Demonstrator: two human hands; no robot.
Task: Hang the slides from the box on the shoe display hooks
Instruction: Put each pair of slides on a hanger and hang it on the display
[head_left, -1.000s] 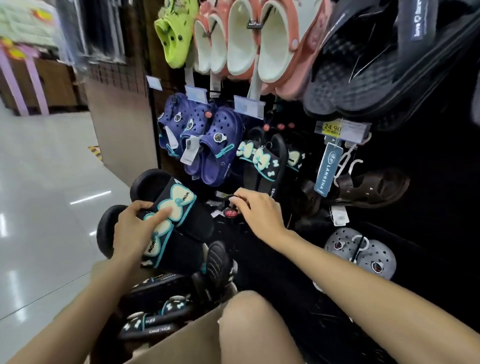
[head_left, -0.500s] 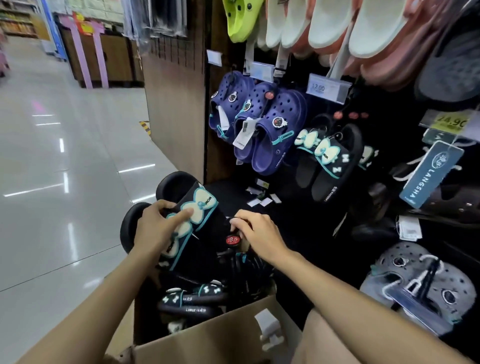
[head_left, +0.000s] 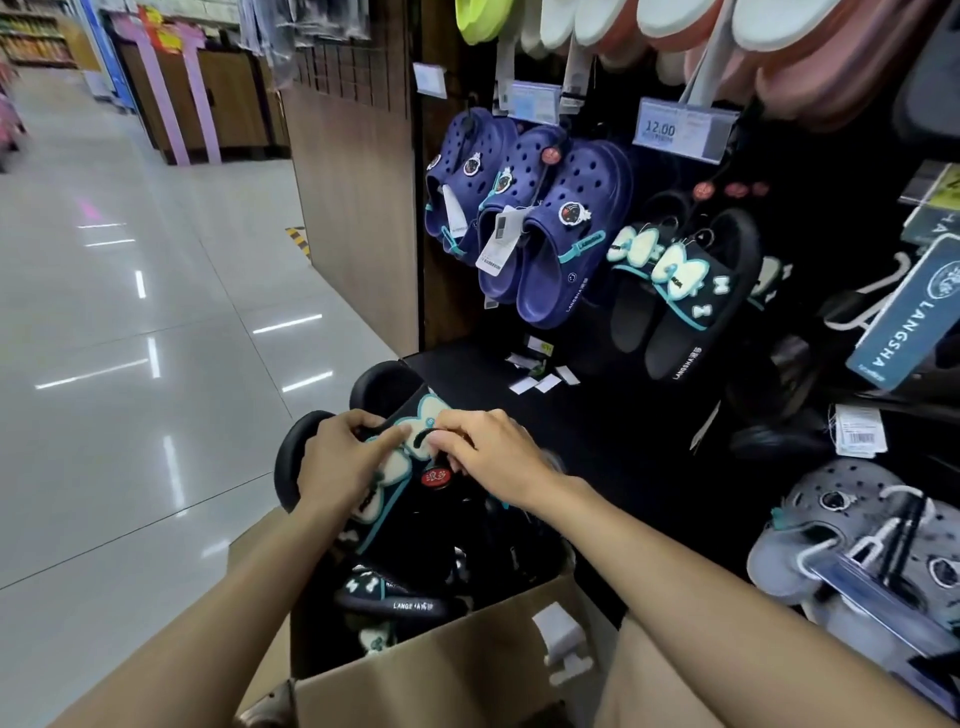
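A white price tag (head_left: 684, 129) reads "12.00", clipped above the hanging black slide (head_left: 696, 306), whose sole edge carries "LANGSHA" with small characters after it. Left of that slide, the nearest navy clog (head_left: 566, 234) shows "LANGSHA" on its teal strap and sole rim. Right of it, a blue hang card (head_left: 911, 317) reads "LANGSHA". Below, a slide in the box (head_left: 395, 603) bears partly legible "LANGS" lettering.

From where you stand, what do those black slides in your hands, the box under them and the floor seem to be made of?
Black slides: look like matte moulded foam or rubber, thick rounded soles without shine; the pale bows look like soft plastic.
Box: plain brown cardboard, dull, with folded flaps.
Floor: looks like polished tile, glossy, showing grout lines and ceiling-light reflections.
Both the left hand and right hand grip the slides.
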